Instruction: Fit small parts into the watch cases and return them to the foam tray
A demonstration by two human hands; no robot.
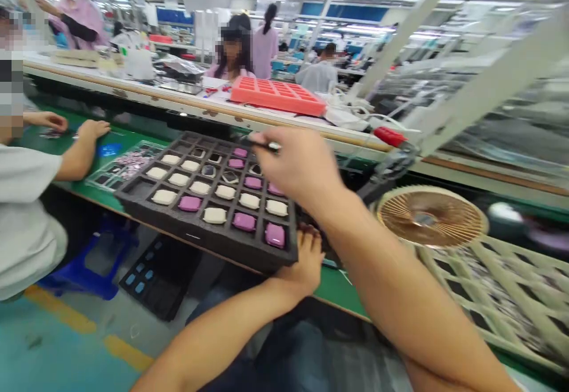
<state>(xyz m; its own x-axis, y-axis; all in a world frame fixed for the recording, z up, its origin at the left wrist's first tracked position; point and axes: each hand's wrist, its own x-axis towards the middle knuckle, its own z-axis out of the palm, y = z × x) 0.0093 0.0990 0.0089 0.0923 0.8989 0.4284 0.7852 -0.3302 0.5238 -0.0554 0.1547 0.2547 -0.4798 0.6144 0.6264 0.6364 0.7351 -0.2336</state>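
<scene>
A black foam tray (pixel 204 235) with square compartments lies slantwise on the green bench. Cream rounded-square pieces (pixel 215 215) and purple ones (pixel 244 222) sit in many compartments; a few hold dark, glassy-faced pieces (pixel 208 171). Above the tray's far right part, my right hand (pixel 296 161) is closed in a pinch on a small dark piece (pixel 255 140), mostly hidden by the fingers. My left hand (pixel 306 264) is at the tray's near right corner, under my right forearm, its fingers stretched along the tray's side.
A gold-coloured round fan (pixel 431 217) and a cream compartment tray (pixel 498 285) stand to the right. A red-handled tool (pixel 389 137) rises beside my right hand. A red tray (pixel 278 95) rests on the shelf beyond. At left, a co-worker's hands (pixel 91 130) work near small parts (pixel 133 163).
</scene>
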